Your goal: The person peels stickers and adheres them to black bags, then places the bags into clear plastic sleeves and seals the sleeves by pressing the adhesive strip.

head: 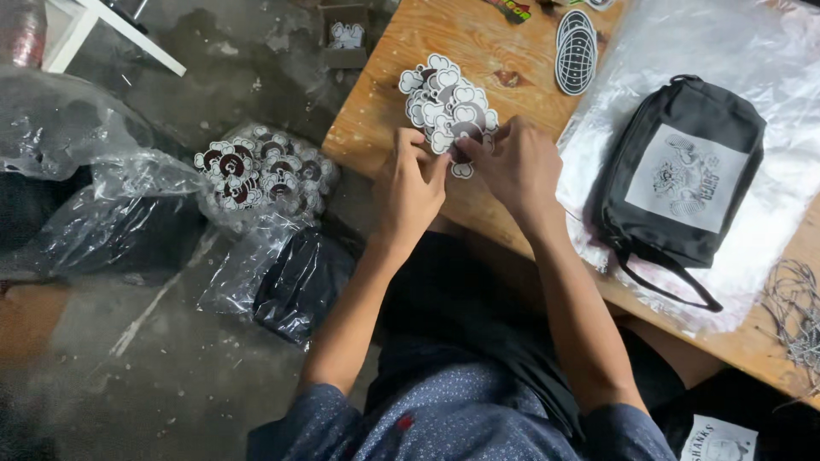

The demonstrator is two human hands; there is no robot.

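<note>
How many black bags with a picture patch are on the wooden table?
1. The black bag lies on clear plastic sheeting on the table, right of both hands. More dark bags in plastic lie on the floor, details hidden.

Glossy paper stickers (448, 107) are seen on a matt, grainy wooden desk (478, 43); a black cloth pouch (683, 171) is laid on crinkled clear plastic sheeting (769, 60).
</note>
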